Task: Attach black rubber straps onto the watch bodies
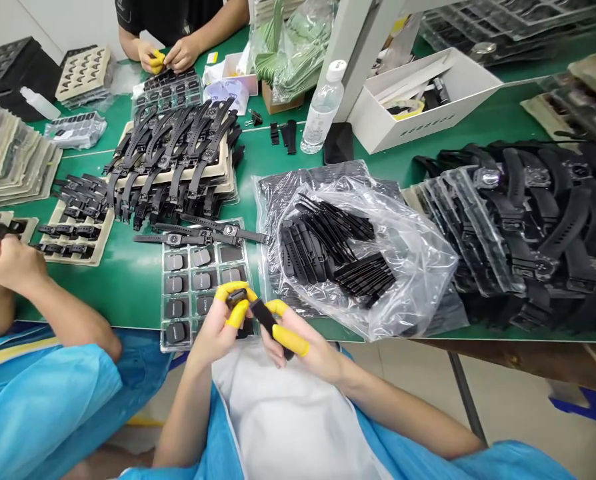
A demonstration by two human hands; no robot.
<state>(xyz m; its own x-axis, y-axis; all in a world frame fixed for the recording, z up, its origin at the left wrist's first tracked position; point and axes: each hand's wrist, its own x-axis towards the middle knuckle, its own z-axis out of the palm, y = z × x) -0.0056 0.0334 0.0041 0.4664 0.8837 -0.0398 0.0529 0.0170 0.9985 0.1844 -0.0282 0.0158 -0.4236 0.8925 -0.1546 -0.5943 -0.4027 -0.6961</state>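
Yellow finger covers are on both of my hands, which are close together at the table's front edge. Between the thumb and fingers of my left hand (pixel 224 319) is a small dark watch body (pixel 237 297). My right hand (pixel 298 337) grips a black strap (pixel 264 316), whose upper end points at the watch body; whether they touch I cannot tell. Beside my left hand lies a clear tray (pixel 182 285) with square dark pieces in its compartments. Joined watches with straps (pixel 203 232) rest across its top. An opened plastic bag (pixel 418 267) holds bundles of black straps (pixel 305 250).
Stacked trays of strapped watches (pixel 178 150) stand at the back left, more watches (pixel 533 200) at the right. A bottle (pixel 323 110), a phone (pixel 339 143) and a white box (pixel 423 127) are behind the bag. Other people's hands (pixel 181 55) work at the far side and left.
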